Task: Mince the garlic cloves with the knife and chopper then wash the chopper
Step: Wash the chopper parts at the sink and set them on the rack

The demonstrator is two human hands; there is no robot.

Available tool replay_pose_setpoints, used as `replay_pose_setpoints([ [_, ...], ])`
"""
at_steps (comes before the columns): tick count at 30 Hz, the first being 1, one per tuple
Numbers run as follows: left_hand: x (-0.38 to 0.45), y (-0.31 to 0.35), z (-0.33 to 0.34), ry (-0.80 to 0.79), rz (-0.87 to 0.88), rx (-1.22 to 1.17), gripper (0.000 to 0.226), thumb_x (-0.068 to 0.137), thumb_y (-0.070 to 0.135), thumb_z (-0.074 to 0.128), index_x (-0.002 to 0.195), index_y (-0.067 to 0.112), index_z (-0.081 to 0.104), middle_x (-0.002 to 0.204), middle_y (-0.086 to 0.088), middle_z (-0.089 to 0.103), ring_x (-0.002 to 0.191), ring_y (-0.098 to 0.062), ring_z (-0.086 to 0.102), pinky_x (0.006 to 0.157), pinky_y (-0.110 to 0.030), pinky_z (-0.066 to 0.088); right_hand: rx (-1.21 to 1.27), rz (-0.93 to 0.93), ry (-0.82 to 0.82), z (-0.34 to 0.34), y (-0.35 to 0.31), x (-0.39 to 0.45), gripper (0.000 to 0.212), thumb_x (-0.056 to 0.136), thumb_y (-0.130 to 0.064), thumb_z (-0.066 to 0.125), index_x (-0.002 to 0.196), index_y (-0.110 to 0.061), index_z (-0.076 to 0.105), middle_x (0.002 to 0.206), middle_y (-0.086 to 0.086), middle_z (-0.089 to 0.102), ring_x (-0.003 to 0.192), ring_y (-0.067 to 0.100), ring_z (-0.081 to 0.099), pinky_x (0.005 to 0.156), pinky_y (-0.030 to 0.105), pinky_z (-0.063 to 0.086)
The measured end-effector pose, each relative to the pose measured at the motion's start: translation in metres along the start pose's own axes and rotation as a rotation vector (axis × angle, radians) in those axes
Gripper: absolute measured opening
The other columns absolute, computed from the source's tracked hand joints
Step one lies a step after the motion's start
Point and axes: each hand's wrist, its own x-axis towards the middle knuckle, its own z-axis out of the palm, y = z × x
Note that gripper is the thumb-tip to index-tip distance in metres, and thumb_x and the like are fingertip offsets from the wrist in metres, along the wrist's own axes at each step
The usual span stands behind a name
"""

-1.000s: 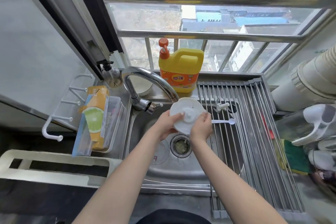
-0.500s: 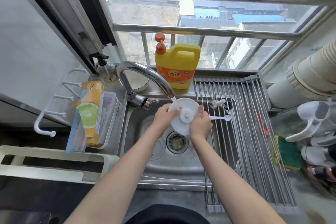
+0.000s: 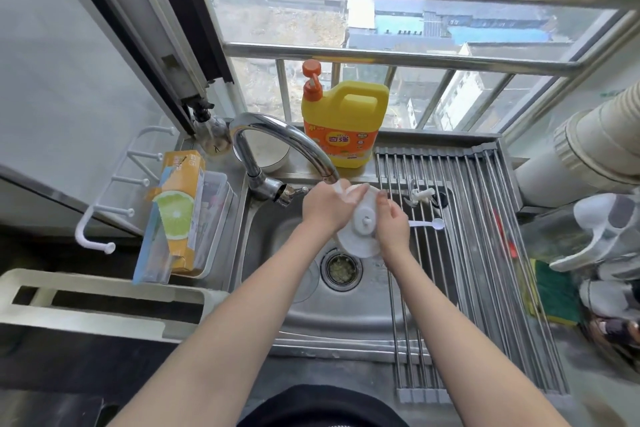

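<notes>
Gripping white chopper lid (image 3: 360, 229) between left hand (image 3: 325, 206) and right hand (image 3: 393, 229), sink (image 3: 346, 315) strainer (image 3: 341, 269) holding scraps

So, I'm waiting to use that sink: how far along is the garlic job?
Mincing looks done: no garlic or knife in view, only bits in the drain strainer. Washing is under way: both hands hold the white chopper lid under the faucet. Finishing the rinse remains.

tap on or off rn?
On. Water runs from the faucet spout onto the left hand and the white chopper lid.
</notes>
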Motion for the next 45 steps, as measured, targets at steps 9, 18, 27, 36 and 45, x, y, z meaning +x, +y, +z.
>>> replay_pose_setpoints([
  [9, 0.023, 0.019, -0.008, -0.041, -0.459, -1.310, 0.026, 0.102, 0.020, 0.042, 0.097, -0.001, 0.055, 0.073, -0.008, 0.063, 0.050, -0.015, 0.061, 0.037, -0.019, 0.042, -0.115, 0.077, 0.146, 0.000, 0.021, -0.014, 0.051, 0.098, -0.052, 0.037, 0.079, -0.009, 0.056, 0.082, 0.009, 0.062, 0.076, 0.025, 0.056, 0.067, 0.033, 0.041],
  [18, 0.014, 0.004, -0.006, -0.199, -0.519, -1.111, 0.037, 0.102, 0.017, 0.032, 0.100, -0.008, 0.060, 0.045, 0.005, 0.045, 0.031, -0.004, 0.038, 0.032, -0.016, 0.030, -0.153, -0.022, 0.160, 0.005, 0.011, -0.022, 0.044, 0.099, -0.046, 0.038, 0.071, -0.013, 0.045, 0.071, 0.002, 0.052, 0.068, 0.018, 0.046, 0.062, 0.030, 0.033],
  [27, 0.015, 0.005, -0.008, -0.380, -0.358, -1.155, 0.056, 0.085, -0.023, 0.028, 0.111, 0.015, 0.059, 0.120, -0.005, 0.050, 0.107, -0.023, 0.050, 0.093, -0.038, 0.047, -0.236, -0.080, 0.136, 0.006, 0.018, -0.030, 0.040, 0.100, -0.035, 0.043, 0.066, -0.016, 0.035, 0.064, 0.000, 0.045, 0.058, 0.013, 0.039, 0.051, 0.028, 0.028],
  [36, 0.008, -0.029, 0.011, -0.176, -0.110, -0.189, 0.033, 0.101, 0.024, 0.036, 0.118, 0.011, 0.060, 0.118, -0.008, 0.061, 0.105, -0.024, 0.054, 0.090, -0.034, 0.043, -0.160, -0.089, 0.121, 0.004, 0.010, -0.030, 0.028, 0.103, -0.028, 0.035, 0.092, -0.010, 0.053, 0.080, 0.002, 0.057, 0.078, 0.022, 0.053, 0.068, 0.031, 0.037],
  [45, -0.013, -0.048, 0.006, -0.498, -0.652, -1.192, 0.037, 0.095, 0.018, 0.057, 0.128, 0.006, 0.047, 0.124, -0.021, 0.057, 0.104, -0.037, 0.059, 0.079, -0.060, 0.050, 0.507, 0.446, -0.175, 0.021, 0.008, -0.020, 0.052, 0.081, -0.023, 0.056, 0.130, -0.007, 0.044, 0.122, 0.022, 0.058, 0.105, 0.041, 0.061, 0.082, 0.066, 0.048],
])
